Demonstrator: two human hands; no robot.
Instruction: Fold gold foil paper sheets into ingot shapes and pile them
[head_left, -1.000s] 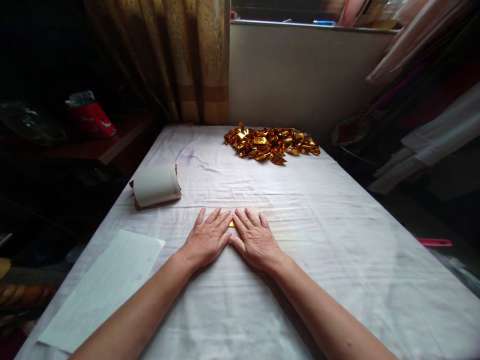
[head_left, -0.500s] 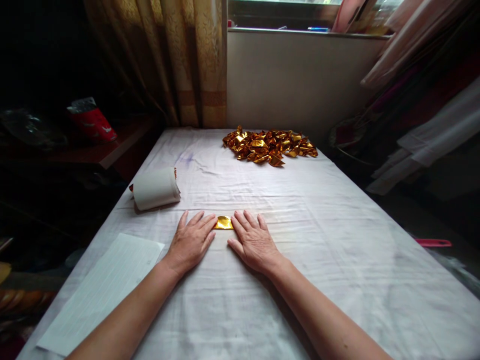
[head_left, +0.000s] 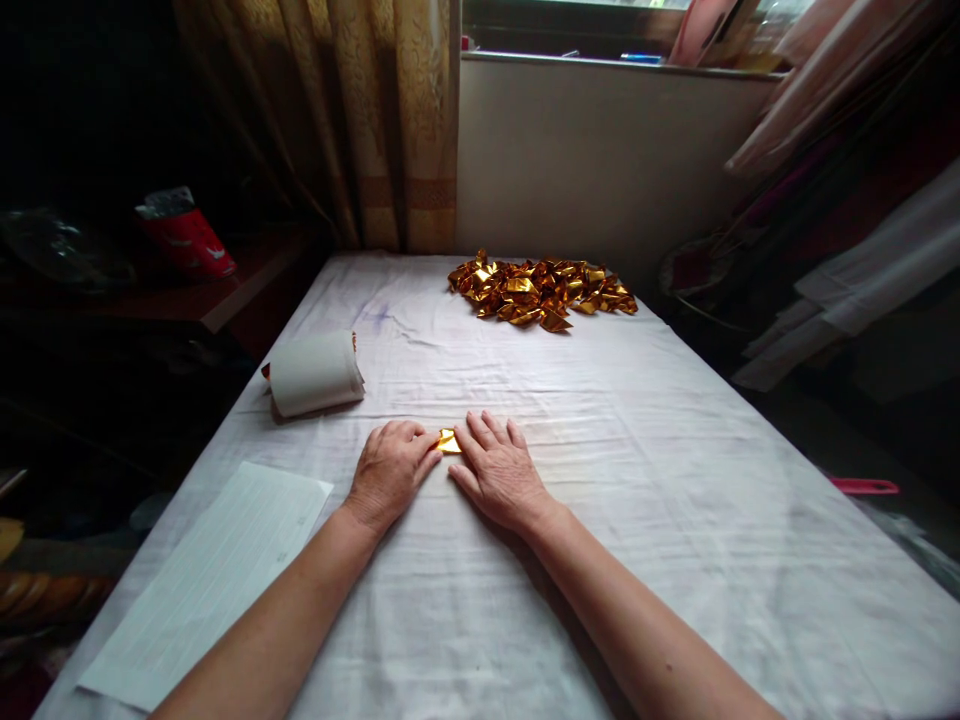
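White cloth [head_left: 637, 450] bears gold foil [head_left: 449, 441] between left hand [head_left: 390, 472] and right hand [head_left: 501, 478]

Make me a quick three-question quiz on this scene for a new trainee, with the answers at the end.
1. True or false: the heap of gold foil pieces lies nearer the wall than the white roll does.
2. Multiple choice: which of these lies flat on the left part of the white cloth? A) a red container; B) a pale sheet; C) a pink handle.
3. Which hand has curled fingers at the small gold piece?

Key: 1. True. 2. B. 3. The left hand; the right hand lies flat.
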